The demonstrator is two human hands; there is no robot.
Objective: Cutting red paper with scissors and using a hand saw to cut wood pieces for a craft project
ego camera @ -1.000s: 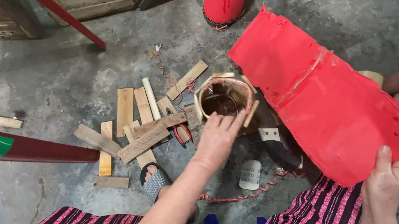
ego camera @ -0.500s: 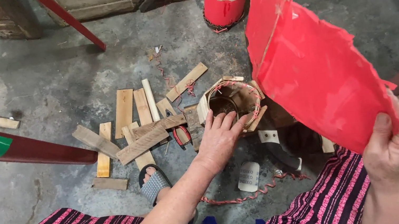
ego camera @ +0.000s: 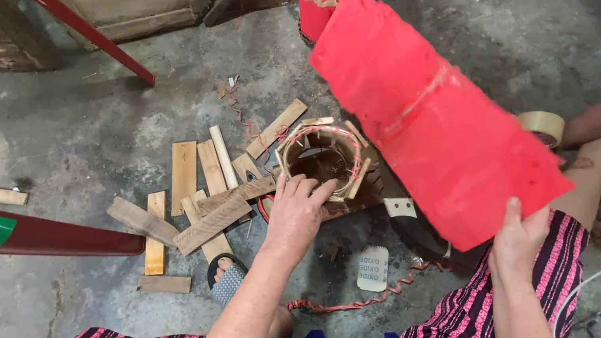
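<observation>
Hoop (ego camera: 325,159) of short wooden slats, bound with red cord, stands on the concrete floor (ego camera: 55,143); its inside looks dark and I cannot tell any contents. Left hand (ego camera: 293,214) rests on its near rim, fingers loosely curled over the slats. Right hand (ego camera: 519,239) pinches the lower edge of a stiff red sheet (ego camera: 429,120), raised beside the hoop. Flat wooden offcuts (ego camera: 196,197) lie scattered to its left.

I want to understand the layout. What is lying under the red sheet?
Beneath the red sheet held by the right hand, a tape roll and a dark object's edge peek out; the rest is covered.
</observation>
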